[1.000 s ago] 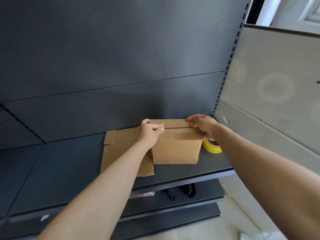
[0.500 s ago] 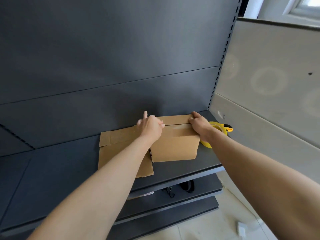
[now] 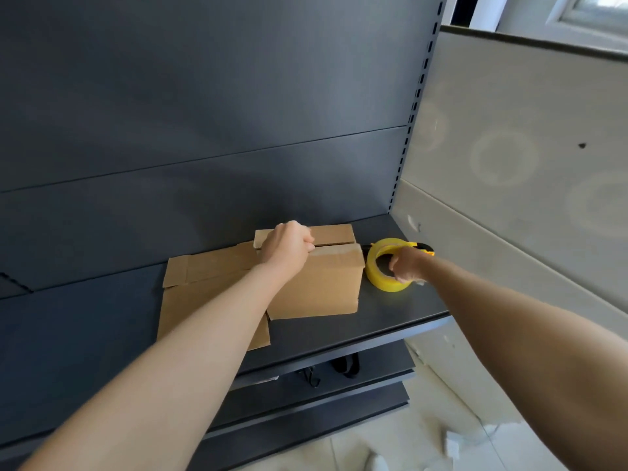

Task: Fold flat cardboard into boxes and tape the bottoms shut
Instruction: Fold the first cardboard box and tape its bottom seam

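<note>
Folded brown cardboard box [image 3: 316,283] stands on the dark grey metal shelf [image 3: 390,311]. Left hand [image 3: 287,248], fingers curled, pins the flaps at the seam. Right hand [image 3: 406,266] has left the box and now grips the yellow tape roll [image 3: 379,278] just right of it. Judgement: bottom taping is imminent.

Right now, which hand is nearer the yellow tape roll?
Right. The right hand grips the tape roll at its near rim. The left hand holds the top of the box, at the end away from the roll.
</note>
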Tool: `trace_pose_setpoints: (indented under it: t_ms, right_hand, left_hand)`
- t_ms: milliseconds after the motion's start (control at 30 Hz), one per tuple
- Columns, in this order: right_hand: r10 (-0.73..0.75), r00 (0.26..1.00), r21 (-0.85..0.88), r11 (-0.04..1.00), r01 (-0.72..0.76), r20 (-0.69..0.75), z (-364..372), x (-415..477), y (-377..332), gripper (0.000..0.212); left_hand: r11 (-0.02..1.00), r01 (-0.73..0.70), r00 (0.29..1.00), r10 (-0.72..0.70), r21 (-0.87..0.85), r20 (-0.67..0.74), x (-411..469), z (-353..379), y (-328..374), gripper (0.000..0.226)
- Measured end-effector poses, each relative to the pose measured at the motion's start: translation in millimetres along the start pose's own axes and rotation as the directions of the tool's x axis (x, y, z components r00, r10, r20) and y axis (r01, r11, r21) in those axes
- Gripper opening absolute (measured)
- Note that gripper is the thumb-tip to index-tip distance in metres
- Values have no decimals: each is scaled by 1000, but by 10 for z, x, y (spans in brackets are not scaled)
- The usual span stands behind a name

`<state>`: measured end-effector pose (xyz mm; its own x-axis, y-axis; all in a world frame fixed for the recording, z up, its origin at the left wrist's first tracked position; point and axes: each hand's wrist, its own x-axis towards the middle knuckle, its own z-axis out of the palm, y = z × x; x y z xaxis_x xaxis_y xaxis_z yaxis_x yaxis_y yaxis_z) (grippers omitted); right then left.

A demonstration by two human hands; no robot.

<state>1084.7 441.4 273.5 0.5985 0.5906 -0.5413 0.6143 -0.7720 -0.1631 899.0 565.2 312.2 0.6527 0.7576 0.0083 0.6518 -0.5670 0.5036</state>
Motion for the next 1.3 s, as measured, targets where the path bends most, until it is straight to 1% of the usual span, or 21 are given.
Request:
trace_pose_setpoints:
  t_ms: [100, 133, 233, 300, 400, 467, 533, 567, 633, 667, 700, 733, 767, 800, 867, 933, 967, 1033, 1167, 1233, 1300]
  right_hand:
    - [130, 990, -44, 991, -127, 60, 90, 114, 263, 44]
    - [126, 989, -91, 989, -119, 73, 101, 139, 327, 44]
    - [-30, 999, -270, 963, 18, -38, 69, 249, 433, 34]
    - [-100, 995, -332, 938, 99, 14, 38, 285, 453, 33]
    - [-135, 988, -364, 919, 151, 68, 84, 383, 432, 41]
    - [-172, 985, -360, 917, 171, 28, 151, 405, 420, 37]
    - [-224, 973, -374, 908, 189, -53, 152, 393, 392, 32]
    - [-237, 966, -357, 915, 186, -105, 93, 392, 354, 32]
    - [-198, 961, -163, 972, 168, -195, -130, 381, 255, 35]
    - [-142, 964, 34, 988, 153, -226, -271, 362, 201, 36]
    - [-89, 965, 244, 958, 151, -247, -412, 350, 166, 33]
    - [-67, 965, 466, 866, 183, -255, -558, 330, 128, 26]
    - [-45, 974, 644, 743, 181, -222, -680, 276, 108, 22]
    - [-49, 981, 774, 608, 177, -186, -777, 195, 79, 20]
    - [-44, 990, 918, 371, 139, -132, -958, 45, 10, 18]
    - [-111, 992, 984, 155, 84, -67, -1085, -77, -111, 19]
    - [-141, 990, 996, 77, 42, -30, -1123, -116, -175, 20]
    - [-165, 986, 999, -31, -24, 19, -1151, -229, -316, 21]
    - [-117, 992, 983, -172, -67, 48, -1027, -359, -491, 25]
    - [-94, 995, 968, -245, -56, 34, -972, -412, -558, 21]
    - [-51, 999, 964, -267, -15, 2, -939, -465, -651, 16]
  left_hand:
    - [1000, 7, 1000, -7, 4, 9, 20, 24, 81, 25]
    - [1000, 11, 1000, -12, 13, 10, 37, 22, 118, 24]
    - [999, 22, 1000, -22, 34, 21, 63, 31, 207, 24]
    - [998, 35, 999, -37, 49, 27, 55, 55, 235, 24]
    - [996, 58, 998, -60, 67, 21, 71, 70, 255, 24]
    - [994, 63, 998, -65, 92, 25, 76, 82, 281, 25]
    - [992, 63, 997, -66, 105, 25, 84, 88, 302, 25]
    - [992, 65, 997, -68, 106, 20, 92, 80, 310, 25]
    - [992, 71, 997, -72, 105, 6, 100, 56, 315, 25]
    - [991, 73, 997, -74, 109, 6, 99, 46, 316, 25]
    - [990, 73, 997, -75, 117, 12, 86, 47, 317, 25]
    - [990, 72, 997, -75, 124, 18, 76, 57, 317, 24]
    - [989, 71, 997, -76, 131, 28, 60, 74, 316, 24]
    - [988, 73, 996, -79, 133, 37, 38, 90, 315, 24]
    - [989, 77, 996, -82, 124, 38, 9, 107, 304, 24]
    - [992, 69, 997, -73, 106, 35, 14, 101, 289, 24]
    - [993, 69, 997, -73, 95, 38, 23, 92, 288, 24]
    - [996, 75, 996, -78, 54, 53, 60, 45, 269, 25]
    - [996, 60, 995, -54, -64, 89, 137, -26, 251, 23]
    - [994, 52, 996, -45, -98, 79, 139, -47, 253, 21]
    - [990, 53, 997, -44, -134, 71, 134, -75, 232, 21]
